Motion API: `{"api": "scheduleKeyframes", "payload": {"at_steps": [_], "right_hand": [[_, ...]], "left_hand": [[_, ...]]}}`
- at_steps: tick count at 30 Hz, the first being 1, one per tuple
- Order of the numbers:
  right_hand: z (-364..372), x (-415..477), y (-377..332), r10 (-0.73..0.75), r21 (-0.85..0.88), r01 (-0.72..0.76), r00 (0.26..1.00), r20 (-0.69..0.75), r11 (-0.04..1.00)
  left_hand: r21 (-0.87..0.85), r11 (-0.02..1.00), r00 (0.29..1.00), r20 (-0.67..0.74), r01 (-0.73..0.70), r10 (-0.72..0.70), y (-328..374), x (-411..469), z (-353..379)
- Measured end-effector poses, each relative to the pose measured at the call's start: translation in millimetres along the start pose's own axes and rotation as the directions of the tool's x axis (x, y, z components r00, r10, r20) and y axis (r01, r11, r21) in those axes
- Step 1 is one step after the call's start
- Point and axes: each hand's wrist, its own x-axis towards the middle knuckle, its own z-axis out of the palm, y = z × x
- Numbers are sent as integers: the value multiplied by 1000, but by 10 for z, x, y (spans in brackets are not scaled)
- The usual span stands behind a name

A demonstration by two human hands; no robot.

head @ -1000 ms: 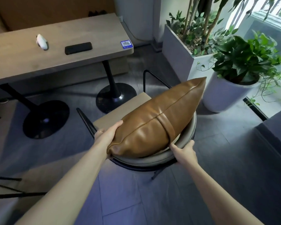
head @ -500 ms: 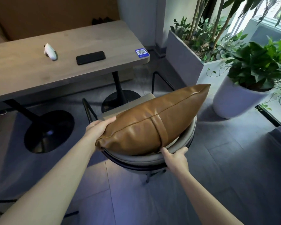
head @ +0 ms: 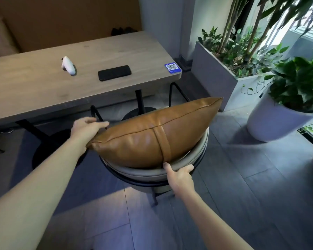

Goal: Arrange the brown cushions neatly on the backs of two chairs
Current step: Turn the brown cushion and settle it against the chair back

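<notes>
A brown leather cushion (head: 152,134) with a strap across its middle stands on edge against the curved grey backrest of a chair (head: 193,157). Its long seam runs from lower left to upper right. My left hand (head: 85,129) rests on the cushion's left corner, fingers stretched over the top. My right hand (head: 179,175) grips the top of the padded backrest just below the strap, thumb touching the cushion's lower edge. The chair seat is hidden behind the cushion. Only this one chair and one cushion are in view.
A wooden table (head: 34,87) stands right beyond the chair, with a black phone (head: 114,73), a white controller (head: 68,65) and a blue QR sticker (head: 172,68) on it. A white plant pot (head: 273,121) and a grey planter (head: 224,78) stand to the right.
The chair with the cushion has come closer to the table. My left hand slid from under the cushion's left corner onto its top. My right hand stays on the backrest.
</notes>
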Motion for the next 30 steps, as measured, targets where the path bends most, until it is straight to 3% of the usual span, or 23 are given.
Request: {"api": "scheduleKeyframes", "payload": {"at_steps": [3,7,9,10,13,15,18,21,25,30], "right_hand": [[4,39,-33,-3,-12,3,1000,15,1000],[-215,87,-9,65,-64,-51,971,228,997],[-416,162,21,50,-45,-37,940,338,998],[-531,231,31,23,11,-28,947,321,1000],[-893,458,-19,13,202,-38,992,123,979],[-1113,610,-88,6,176,-14,999,48,984],[-1338,789,-208,-26,98,18,996,88,995],[-1421,966,-328,-67,121,52,990,126,991],[-1391,1131,-421,-83,99,64,977,198,993],[-1373,1462,-456,-56,213,-15,945,323,977]], "left_hand": [[222,945,966,-41,-242,257,363,-266,74],[445,722,845,200,-529,495,529,-921,636],[549,568,781,317,-613,538,466,-1238,1032],[588,499,759,361,-636,542,405,-1357,1223],[707,343,755,412,-618,511,154,-1574,1674],[781,275,780,387,-561,492,44,-1615,1855],[820,254,778,319,-513,542,99,-1580,2024],[822,224,752,321,-523,576,263,-1548,2239],[857,204,769,288,-473,571,384,-1512,2495],[891,149,776,278,-428,566,247,-1526,2587]]}}
